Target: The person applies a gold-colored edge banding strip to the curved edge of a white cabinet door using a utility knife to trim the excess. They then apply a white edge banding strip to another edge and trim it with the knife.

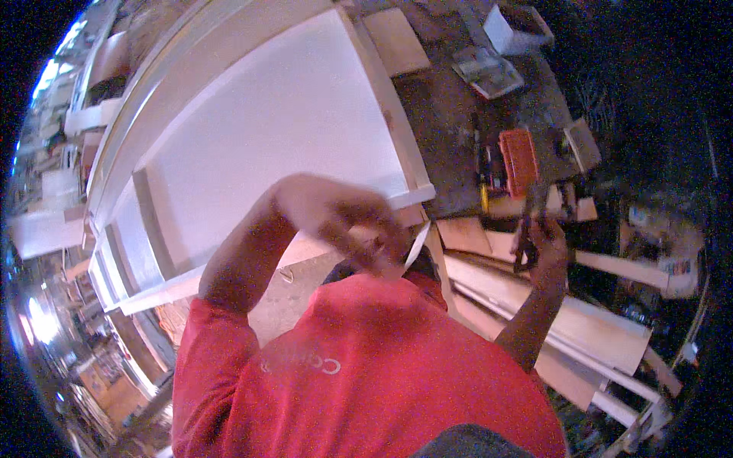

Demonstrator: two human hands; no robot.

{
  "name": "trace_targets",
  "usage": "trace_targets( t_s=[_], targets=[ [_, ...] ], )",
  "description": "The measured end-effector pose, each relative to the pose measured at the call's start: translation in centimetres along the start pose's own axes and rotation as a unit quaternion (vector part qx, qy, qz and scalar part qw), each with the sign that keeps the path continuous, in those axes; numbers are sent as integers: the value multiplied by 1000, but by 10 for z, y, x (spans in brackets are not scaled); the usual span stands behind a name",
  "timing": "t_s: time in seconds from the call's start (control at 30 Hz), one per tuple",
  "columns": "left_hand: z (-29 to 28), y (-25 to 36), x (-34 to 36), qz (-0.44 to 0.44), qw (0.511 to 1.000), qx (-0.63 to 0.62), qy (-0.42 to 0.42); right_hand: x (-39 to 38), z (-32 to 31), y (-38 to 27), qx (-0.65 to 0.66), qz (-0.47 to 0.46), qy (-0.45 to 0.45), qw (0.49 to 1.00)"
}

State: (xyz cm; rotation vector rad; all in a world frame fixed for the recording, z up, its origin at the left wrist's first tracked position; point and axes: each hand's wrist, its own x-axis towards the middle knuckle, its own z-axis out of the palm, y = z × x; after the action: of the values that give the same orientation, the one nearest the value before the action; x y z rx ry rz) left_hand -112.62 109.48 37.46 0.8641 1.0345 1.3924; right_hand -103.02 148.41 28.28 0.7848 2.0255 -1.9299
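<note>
Bent across in front of my red shirt, my left hand (343,221) is smeared by motion, its fingers curled downward. Whether anything is in them I cannot make out. A thin white strip (417,248) shows just right of it. To the right, my right hand (548,248) is raised with its fingers wrapped round a dark hand tool (525,243) whose exact kind is blurred. Beyond my left arm lies a large wooden frame (389,114) with a pale flat panel (282,122) set in it and crosspieces at its left end.
On the dark surface at right are an orange-red plastic tray (520,164), a flat case (489,72) and a white box (508,34). Boards (588,328) and offcuts lie below my right hand. More timber is piled along the far left.
</note>
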Motion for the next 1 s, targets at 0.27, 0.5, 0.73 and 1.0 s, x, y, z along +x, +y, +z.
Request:
trace_targets(
  t_s=[0.27, 0.5, 0.73, 1.0],
  targets=[
    [178, 49, -91, 348, 847, 42, 399, 83, 212, -30, -108, -224, -291, 924],
    [310, 23, -155, 354, 773, 98, 518, 138, 371, 37, -346, -299, -315, 832],
    [394, -39, -174, 367, 701, 107, 602, 101, 384, -1, -598, -409, -229, 650],
    [468, -119, -218, 399, 492, -10, 774, -182, 389, -2, -226, 56, -895, 381]
  ],
)
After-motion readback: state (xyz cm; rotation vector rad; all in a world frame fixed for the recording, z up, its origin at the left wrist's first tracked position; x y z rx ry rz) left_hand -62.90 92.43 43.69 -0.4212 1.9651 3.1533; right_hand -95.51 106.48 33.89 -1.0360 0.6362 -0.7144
